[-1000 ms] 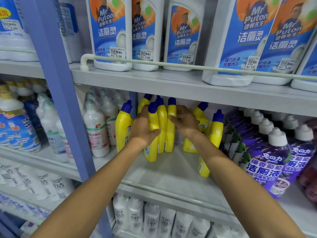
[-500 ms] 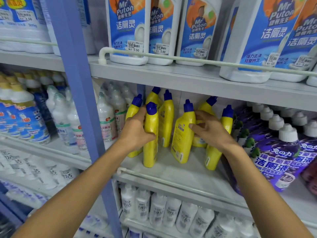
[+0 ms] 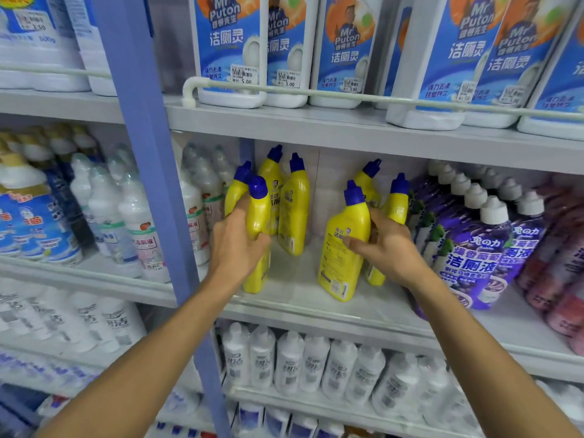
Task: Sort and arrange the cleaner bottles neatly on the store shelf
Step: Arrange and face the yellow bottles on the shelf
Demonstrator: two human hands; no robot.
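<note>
Leaning yellow bottle [image 3: 338,267] points toward 1 o'clock, gripped by right hand [image 3: 389,251]; left hand [image 3: 234,248] grips upright yellow bottle [image 3: 259,214].

You stand in front of a grey store shelf [image 3: 300,301] with many levels. A tall blue post [image 3: 156,184] splits it in two. A thin white rail [image 3: 376,99] runs along the top level's edge.
</note>
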